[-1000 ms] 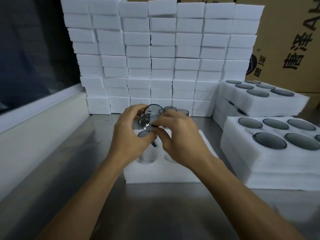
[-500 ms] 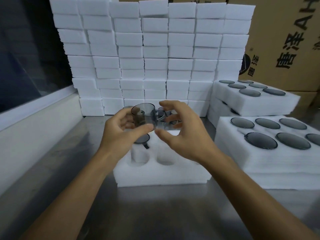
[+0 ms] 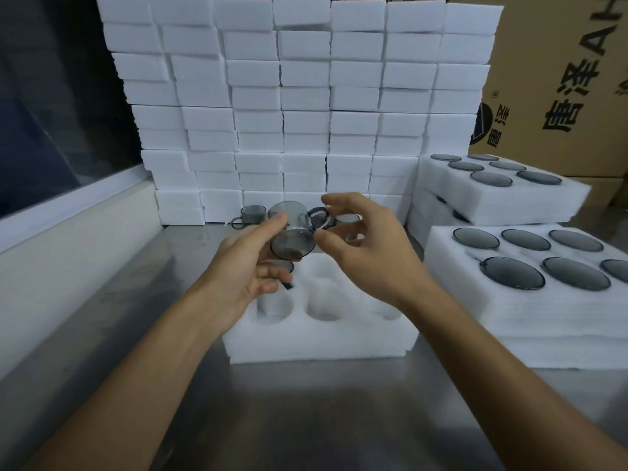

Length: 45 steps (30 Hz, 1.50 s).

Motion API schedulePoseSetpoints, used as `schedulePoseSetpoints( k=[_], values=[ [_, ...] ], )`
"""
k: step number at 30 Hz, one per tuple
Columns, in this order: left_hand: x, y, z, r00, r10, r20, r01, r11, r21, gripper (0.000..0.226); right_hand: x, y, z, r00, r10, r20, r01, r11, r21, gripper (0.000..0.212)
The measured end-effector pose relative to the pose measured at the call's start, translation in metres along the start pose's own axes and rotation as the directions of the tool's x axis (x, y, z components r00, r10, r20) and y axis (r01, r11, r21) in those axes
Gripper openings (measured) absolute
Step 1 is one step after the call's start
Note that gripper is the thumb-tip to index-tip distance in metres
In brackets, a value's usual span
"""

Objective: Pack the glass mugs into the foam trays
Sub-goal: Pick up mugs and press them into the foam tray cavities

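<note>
The left hand [image 3: 253, 266] now holds the smoky glass mug [image 3: 292, 234] alone, on its side above the foam tray [image 3: 323, 341] – fingers curled round it. The right hand [image 3: 360, 253] has let go, fingers spread, holding nothing – the mug looks ready to drop into a pocket.

Even, diffuse overhead illumination; overall exposure moderate, slightly dim. The white foam blocks [image 3: 306, 96] at 12 o'clock are the brightest region, retaining edge detail without clipping. The steel tabletop [image 3: 306, 419] toward 6 o'clock carries a broad soft sheen and blurred dark reflections of the forearms. The window [image 3: 51, 113] at 10 o'clock is dark. Wide-angle distortion bows lines toward the edges; definition softens at the borders.
</note>
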<state>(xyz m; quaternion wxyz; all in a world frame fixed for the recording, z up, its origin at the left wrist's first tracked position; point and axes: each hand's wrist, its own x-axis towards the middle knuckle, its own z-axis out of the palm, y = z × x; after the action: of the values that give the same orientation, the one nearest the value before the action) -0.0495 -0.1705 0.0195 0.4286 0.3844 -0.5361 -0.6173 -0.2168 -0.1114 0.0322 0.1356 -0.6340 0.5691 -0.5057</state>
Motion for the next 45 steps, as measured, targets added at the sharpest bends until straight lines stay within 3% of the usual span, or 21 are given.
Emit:
schedulePoseSetpoints(
  k=[6,11,19,22,27,34,41,45],
  values=[
    [-0.002,-0.002,0.001,0.99,0.086,-0.115,-0.086,0.996,0.011,0.042,-0.002,-0.005,0.003,0.99,-0.01,-0.141,0.007,1.0,-0.023,0.022],
    [-0.003,-0.008,0.008,0.926,0.307,-0.219,-0.255,0.938,0.235,0.05,-0.005,-0.012,0.009,0.998,0.057,-0.005,-0.057,0.996,0.075,0.028],
    [-0.004,-0.008,0.01,0.892,0.45,-0.048,-0.409,0.846,0.343,0.052,-0.002,-0.002,0.004,0.972,0.193,-0.132,-0.164,0.965,0.205,0.051],
    [-0.005,-0.008,0.011,0.896,0.443,0.007,-0.42,0.846,0.328,0.044,0.001,0.003,-0.001,0.958,0.268,-0.105,-0.233,0.935,0.266,0.05],
    [-0.005,-0.009,0.013,0.913,0.408,-0.029,-0.386,0.883,0.269,0.033,0.005,0.009,-0.003,0.938,0.344,-0.027,-0.319,0.893,0.317,0.038],
    [-0.007,-0.011,0.018,0.907,0.418,-0.049,-0.382,0.865,0.326,0.048,0.0,0.008,-0.002,0.979,0.198,-0.042,-0.192,0.974,0.118,0.047],
    [0.001,-0.014,0.009,0.963,0.267,-0.046,-0.264,0.962,0.071,0.036,0.006,0.012,-0.008,0.997,0.073,-0.015,-0.072,0.996,0.054,0.009],
    [0.001,-0.016,0.01,0.968,0.253,-0.002,-0.252,0.967,0.03,0.03,0.006,0.013,-0.008,0.999,0.031,-0.028,-0.03,0.998,0.059,0.009]
  ],
)
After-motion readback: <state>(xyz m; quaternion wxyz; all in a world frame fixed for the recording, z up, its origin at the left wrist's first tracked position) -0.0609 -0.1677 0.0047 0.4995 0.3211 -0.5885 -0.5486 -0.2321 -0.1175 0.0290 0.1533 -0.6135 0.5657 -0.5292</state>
